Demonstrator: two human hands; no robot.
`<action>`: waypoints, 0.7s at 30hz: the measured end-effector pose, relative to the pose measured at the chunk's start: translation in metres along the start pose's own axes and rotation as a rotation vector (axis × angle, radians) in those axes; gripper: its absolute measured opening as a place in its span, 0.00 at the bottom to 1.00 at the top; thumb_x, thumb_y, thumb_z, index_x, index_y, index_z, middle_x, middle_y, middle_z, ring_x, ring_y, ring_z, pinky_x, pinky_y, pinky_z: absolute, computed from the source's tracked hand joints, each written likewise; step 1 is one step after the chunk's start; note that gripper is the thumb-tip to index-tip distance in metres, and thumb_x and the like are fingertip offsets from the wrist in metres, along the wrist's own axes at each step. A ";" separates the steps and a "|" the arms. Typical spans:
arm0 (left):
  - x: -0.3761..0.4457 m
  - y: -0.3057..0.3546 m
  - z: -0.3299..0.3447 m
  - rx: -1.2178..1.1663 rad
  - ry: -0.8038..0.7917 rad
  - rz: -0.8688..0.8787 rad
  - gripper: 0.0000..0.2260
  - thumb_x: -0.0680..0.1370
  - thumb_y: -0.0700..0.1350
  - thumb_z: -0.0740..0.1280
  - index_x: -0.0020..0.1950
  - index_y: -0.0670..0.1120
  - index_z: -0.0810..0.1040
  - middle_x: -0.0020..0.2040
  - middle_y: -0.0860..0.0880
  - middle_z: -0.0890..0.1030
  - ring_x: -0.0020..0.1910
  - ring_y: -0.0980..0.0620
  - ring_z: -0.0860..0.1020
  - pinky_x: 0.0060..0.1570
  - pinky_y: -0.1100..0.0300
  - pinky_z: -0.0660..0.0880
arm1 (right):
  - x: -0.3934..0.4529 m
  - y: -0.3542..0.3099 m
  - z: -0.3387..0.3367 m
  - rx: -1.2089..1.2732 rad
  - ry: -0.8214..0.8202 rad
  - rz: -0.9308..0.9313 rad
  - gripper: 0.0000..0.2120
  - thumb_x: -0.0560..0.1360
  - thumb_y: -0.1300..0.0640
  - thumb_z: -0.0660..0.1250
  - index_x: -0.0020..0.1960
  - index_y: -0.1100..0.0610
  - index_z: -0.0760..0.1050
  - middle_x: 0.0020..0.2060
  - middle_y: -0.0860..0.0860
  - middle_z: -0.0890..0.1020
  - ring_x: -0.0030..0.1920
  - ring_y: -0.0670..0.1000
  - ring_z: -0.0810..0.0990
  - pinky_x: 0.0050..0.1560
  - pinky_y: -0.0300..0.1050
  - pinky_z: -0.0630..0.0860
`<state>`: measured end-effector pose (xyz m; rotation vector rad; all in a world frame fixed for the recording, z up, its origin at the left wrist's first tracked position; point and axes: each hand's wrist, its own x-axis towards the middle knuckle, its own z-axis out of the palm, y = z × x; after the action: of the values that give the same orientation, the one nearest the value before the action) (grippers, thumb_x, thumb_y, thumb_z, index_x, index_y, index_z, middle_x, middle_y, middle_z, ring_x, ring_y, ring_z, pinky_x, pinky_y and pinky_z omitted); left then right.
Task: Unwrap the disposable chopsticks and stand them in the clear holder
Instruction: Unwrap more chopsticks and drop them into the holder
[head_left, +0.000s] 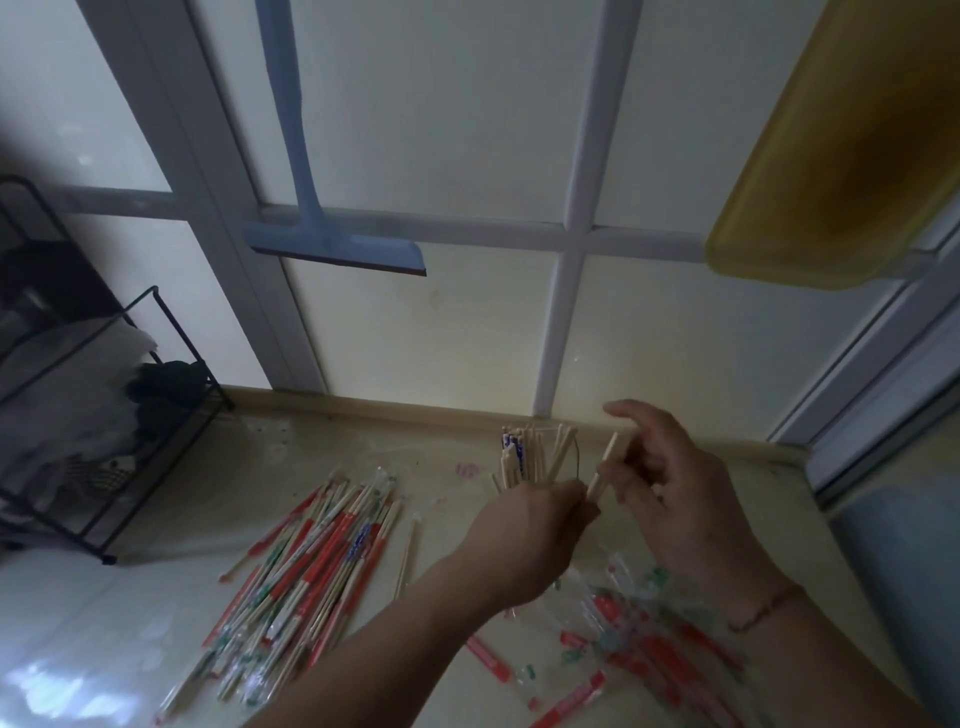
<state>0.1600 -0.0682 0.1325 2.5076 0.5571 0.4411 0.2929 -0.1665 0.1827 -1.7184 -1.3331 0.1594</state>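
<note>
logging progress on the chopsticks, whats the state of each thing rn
left hand: gripping the lower end of a bare pair
right hand: fingers around that bare pair
clear holder: standing, holds many chopsticks
wrapped chopsticks: piled, sealed
empty wrappers: heaped
</note>
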 end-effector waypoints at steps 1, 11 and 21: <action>0.002 -0.003 -0.002 -0.039 0.023 -0.040 0.12 0.83 0.53 0.57 0.59 0.50 0.75 0.50 0.50 0.82 0.41 0.52 0.80 0.43 0.52 0.80 | 0.007 0.003 -0.002 -0.009 0.018 -0.014 0.23 0.73 0.62 0.71 0.61 0.41 0.70 0.38 0.43 0.81 0.39 0.41 0.82 0.40 0.28 0.77; -0.010 -0.044 -0.005 -0.047 0.236 -0.137 0.08 0.80 0.47 0.63 0.56 0.50 0.81 0.48 0.56 0.80 0.37 0.65 0.72 0.40 0.68 0.74 | 0.050 0.062 0.043 -0.376 -0.063 0.026 0.15 0.75 0.55 0.70 0.59 0.52 0.71 0.40 0.48 0.80 0.39 0.49 0.78 0.34 0.33 0.69; -0.024 -0.066 0.005 -0.351 0.474 -0.111 0.07 0.78 0.41 0.64 0.50 0.48 0.82 0.40 0.58 0.79 0.34 0.54 0.77 0.35 0.64 0.74 | 0.040 0.101 0.068 -0.545 -0.002 -0.027 0.17 0.70 0.56 0.75 0.58 0.55 0.79 0.54 0.52 0.80 0.55 0.55 0.77 0.49 0.47 0.77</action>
<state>0.1224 -0.0305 0.0868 2.0266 0.7205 1.0086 0.3394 -0.0931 0.0880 -2.1421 -1.4899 -0.2415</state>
